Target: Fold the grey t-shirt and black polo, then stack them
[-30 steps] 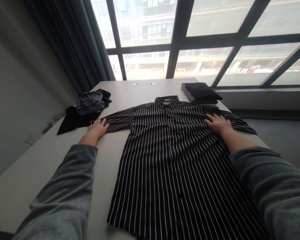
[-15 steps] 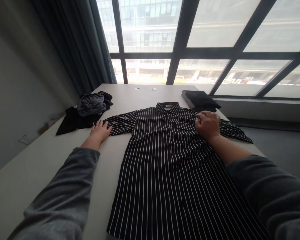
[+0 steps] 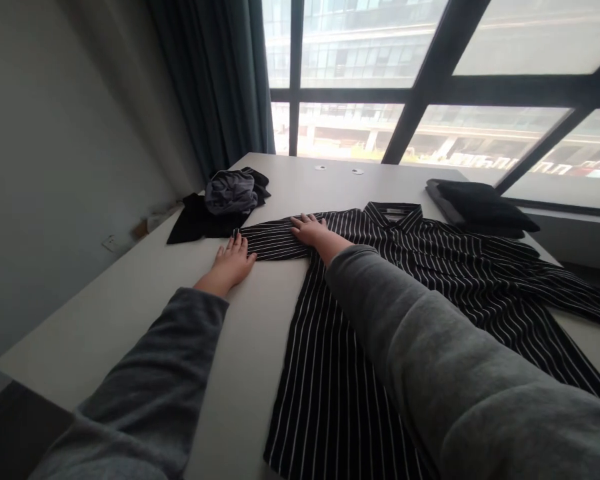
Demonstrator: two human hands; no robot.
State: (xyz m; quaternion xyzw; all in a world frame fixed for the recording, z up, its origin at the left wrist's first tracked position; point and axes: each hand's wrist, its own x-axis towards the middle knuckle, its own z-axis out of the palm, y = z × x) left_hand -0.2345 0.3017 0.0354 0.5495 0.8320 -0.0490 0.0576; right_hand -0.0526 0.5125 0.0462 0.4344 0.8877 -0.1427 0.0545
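A black shirt with white stripes lies spread on the white table, its collar at the far side and its sleeves out to both sides. At the end of the left sleeve is my left hand, fingers stretched out and touching the cuff. My right hand reaches across the shirt and rests flat on the same sleeve near the shoulder, fingers spread. My right forearm hides part of the shirt's front. The right half of the shirt is wrinkled.
Beyond my left hand lies a crumpled pile of dark and grey clothes. Folded dark clothes are stacked at the far right of the table. A dark curtain and a large window stand behind the table; a wall is at left.
My right hand has moved left from the shirt's right chest to the left sleeve, its fingers now spread. My left hand stays at the cuff. The view has turned left.
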